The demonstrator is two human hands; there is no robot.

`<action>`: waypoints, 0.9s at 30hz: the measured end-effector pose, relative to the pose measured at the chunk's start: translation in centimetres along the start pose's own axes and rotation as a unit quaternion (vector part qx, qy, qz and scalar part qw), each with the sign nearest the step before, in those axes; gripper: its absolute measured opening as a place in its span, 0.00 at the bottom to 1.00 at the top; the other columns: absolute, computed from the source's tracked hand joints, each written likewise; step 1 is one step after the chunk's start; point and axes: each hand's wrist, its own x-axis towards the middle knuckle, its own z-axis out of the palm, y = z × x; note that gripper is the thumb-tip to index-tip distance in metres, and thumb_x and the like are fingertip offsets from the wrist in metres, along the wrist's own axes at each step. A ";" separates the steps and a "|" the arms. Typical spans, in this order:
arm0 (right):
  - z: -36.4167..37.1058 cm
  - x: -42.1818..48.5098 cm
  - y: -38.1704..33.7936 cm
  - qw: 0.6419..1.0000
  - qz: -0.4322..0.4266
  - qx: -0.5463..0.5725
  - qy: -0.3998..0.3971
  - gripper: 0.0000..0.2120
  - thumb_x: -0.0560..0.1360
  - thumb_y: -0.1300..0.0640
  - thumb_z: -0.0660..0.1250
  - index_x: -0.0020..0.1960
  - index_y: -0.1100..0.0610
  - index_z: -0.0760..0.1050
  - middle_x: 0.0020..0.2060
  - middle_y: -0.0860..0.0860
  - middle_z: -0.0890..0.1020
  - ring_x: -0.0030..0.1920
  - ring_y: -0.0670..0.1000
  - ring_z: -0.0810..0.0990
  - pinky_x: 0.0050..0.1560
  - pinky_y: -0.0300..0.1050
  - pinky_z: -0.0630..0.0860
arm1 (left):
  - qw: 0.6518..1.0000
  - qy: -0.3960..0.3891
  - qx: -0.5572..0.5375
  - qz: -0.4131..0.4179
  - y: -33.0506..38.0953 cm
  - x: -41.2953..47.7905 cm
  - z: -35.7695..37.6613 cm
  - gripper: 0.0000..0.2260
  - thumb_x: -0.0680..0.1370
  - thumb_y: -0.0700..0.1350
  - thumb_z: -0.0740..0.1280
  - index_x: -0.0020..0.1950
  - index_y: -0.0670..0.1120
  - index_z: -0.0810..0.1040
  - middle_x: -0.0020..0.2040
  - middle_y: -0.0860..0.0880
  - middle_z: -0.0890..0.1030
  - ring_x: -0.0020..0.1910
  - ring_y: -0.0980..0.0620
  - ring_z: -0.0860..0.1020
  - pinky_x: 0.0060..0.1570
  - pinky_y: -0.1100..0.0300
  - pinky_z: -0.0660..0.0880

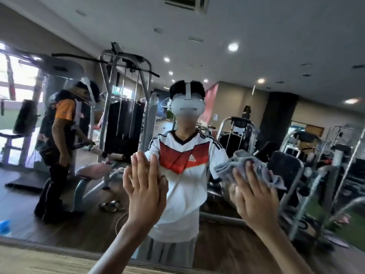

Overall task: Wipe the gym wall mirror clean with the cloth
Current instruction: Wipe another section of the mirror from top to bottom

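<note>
Cloth [250, 165] up on the glass, grey and crumpled, pinned against the gym wall mirror [217, 46] under the right hand [254, 196]. Its fingers [247, 171] are spread and fairly straight over the bunched fabric, pressing rather than clutching, though motion blur softens the detail. Over on the other side, the left hand [144, 186] lies flat on the mirror, fingers [141, 165] straight and together, palm meeting its own reflection, holding nothing. That cloth looks soft, light and floppy, with loose corners hanging free at the right edge. It should fold under any pressure, so the best hold is a broad palm over the thick middle of the wad, with the stray edges tucked in so they don't trail. The mirror is the opposite: hard, slick and breakable, a big fixed pane reflecting a cable machine [126, 80] and the ceiling lights. I'd judge it wants even, moderate pressure, since the cloth may skate on the smooth glass and the bracing hand is likely leaving a print of its own to wipe.
</note>
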 end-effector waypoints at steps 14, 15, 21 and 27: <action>-0.3 -9.6 4.4 0.999 0.048 0.010 -0.007 0.24 0.81 0.55 0.56 0.77 0.53 0.65 0.76 0.56 0.66 0.74 0.54 0.69 0.60 0.58 0.75 | 0.987 -0.096 -0.055 0.117 9.0 -3.9 3.0 0.24 0.82 0.42 0.56 0.79 0.40 0.61 0.80 0.33 0.52 0.81 0.38 0.50 0.74 0.32 0.52; -0.5 -11.2 5.7 0.988 0.154 0.016 0.011 0.24 0.81 0.56 0.55 0.76 0.56 0.66 0.76 0.58 0.65 0.74 0.56 0.67 0.61 0.60 0.75 | 0.985 -0.100 -0.053 0.130 9.5 -4.3 3.3 0.25 0.81 0.41 0.58 0.79 0.40 0.62 0.80 0.34 0.51 0.81 0.38 0.50 0.73 0.32 0.53; -0.8 -3.9 7.9 0.827 0.531 0.074 0.167 0.25 0.81 0.57 0.51 0.76 0.65 0.64 0.77 0.64 0.61 0.78 0.62 0.59 0.76 0.54 0.59 | 0.984 -0.105 -0.053 0.136 12.5 -6.0 4.8 0.26 0.80 0.39 0.60 0.79 0.41 0.61 0.80 0.33 0.52 0.81 0.40 0.46 0.72 0.31 0.51; 0.7 -8.8 3.1 0.989 0.139 0.033 0.047 0.23 0.80 0.57 0.60 0.75 0.55 0.67 0.76 0.57 0.65 0.74 0.57 0.69 0.71 0.55 0.67 | 0.981 -0.096 -0.076 0.153 13.1 -7.0 5.5 0.26 0.82 0.39 0.61 0.80 0.42 0.60 0.81 0.36 0.50 0.81 0.40 0.47 0.73 0.33 0.48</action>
